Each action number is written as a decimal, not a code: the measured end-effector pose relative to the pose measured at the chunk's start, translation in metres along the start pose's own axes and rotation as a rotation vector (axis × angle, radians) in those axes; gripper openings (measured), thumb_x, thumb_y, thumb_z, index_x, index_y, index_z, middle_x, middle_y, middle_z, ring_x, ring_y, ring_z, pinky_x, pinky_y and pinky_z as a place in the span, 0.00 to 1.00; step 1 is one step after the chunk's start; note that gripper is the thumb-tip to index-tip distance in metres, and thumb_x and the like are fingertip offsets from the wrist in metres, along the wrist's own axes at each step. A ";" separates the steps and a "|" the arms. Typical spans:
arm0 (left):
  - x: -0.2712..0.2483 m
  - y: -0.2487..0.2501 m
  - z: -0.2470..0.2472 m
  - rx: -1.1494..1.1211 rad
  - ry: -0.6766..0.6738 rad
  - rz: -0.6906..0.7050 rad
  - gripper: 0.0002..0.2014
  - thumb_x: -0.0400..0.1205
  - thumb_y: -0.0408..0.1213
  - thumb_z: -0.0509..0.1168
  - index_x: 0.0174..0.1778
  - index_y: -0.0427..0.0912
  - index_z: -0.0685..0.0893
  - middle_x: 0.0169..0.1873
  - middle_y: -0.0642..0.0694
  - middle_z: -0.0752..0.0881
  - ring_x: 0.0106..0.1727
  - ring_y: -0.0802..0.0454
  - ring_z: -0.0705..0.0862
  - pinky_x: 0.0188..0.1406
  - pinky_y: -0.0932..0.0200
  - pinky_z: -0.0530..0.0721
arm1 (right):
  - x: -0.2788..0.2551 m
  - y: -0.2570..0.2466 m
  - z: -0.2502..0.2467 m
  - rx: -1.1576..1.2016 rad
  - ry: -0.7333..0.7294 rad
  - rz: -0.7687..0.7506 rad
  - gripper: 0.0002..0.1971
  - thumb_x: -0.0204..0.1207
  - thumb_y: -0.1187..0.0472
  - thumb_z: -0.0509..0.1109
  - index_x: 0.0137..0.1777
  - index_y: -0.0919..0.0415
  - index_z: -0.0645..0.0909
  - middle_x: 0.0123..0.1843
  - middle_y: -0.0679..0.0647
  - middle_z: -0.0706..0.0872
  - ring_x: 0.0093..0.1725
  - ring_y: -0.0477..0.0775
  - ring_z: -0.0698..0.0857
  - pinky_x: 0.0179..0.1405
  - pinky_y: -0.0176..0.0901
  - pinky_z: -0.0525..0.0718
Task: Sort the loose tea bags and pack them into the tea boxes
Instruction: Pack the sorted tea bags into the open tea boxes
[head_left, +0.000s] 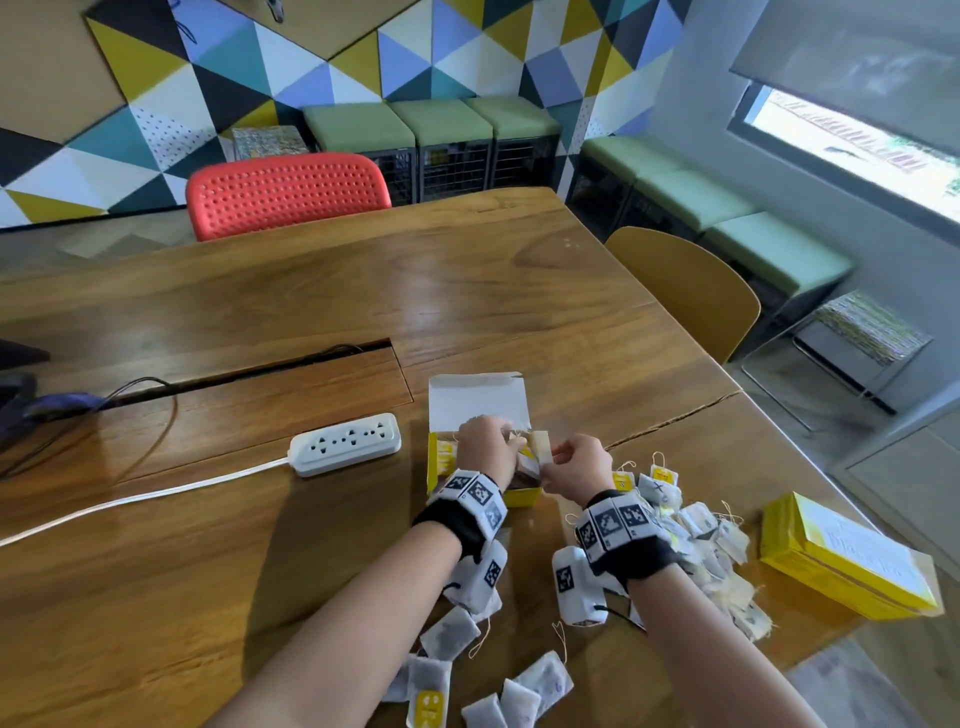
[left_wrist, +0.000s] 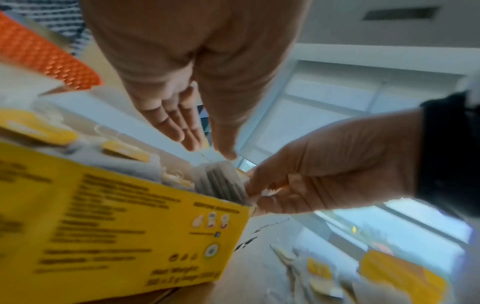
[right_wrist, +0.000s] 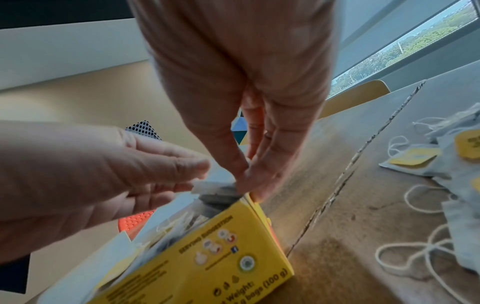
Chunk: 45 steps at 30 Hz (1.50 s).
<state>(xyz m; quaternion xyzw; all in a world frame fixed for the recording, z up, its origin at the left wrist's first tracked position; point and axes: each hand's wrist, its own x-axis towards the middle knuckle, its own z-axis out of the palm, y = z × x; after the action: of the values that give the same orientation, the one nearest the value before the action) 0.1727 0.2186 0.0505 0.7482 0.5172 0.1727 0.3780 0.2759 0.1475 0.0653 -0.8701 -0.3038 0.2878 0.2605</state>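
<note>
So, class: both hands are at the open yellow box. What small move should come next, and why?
Probably the right hand should press its tea bags down into the open yellow cardboard tea box: they stick up above its rim at the right end, and the left hand is beside them.
</note>
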 end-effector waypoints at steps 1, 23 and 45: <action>-0.004 -0.001 -0.003 0.016 -0.025 0.076 0.13 0.76 0.39 0.74 0.55 0.38 0.90 0.52 0.38 0.88 0.57 0.42 0.84 0.59 0.57 0.78 | 0.000 0.000 0.000 0.002 0.004 0.000 0.11 0.65 0.70 0.74 0.33 0.55 0.76 0.32 0.50 0.83 0.37 0.55 0.88 0.40 0.44 0.89; -0.009 -0.015 -0.009 0.310 -0.209 0.417 0.10 0.77 0.39 0.73 0.53 0.42 0.92 0.55 0.45 0.86 0.58 0.47 0.82 0.57 0.53 0.80 | 0.004 0.001 0.002 -0.007 0.030 -0.053 0.12 0.66 0.68 0.74 0.31 0.50 0.76 0.39 0.53 0.87 0.45 0.58 0.87 0.52 0.50 0.87; -0.122 -0.091 -0.085 0.048 -0.125 0.185 0.07 0.76 0.37 0.74 0.47 0.53 0.91 0.47 0.63 0.83 0.47 0.69 0.81 0.51 0.70 0.81 | -0.073 0.040 0.026 0.096 0.140 -0.289 0.06 0.73 0.64 0.73 0.44 0.54 0.79 0.42 0.49 0.84 0.40 0.50 0.84 0.40 0.42 0.85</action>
<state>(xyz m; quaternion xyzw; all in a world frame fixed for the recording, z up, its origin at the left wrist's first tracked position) 0.0095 0.1572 0.0546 0.8107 0.4255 0.1475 0.3741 0.2267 0.0780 0.0468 -0.8218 -0.3925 0.2002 0.3611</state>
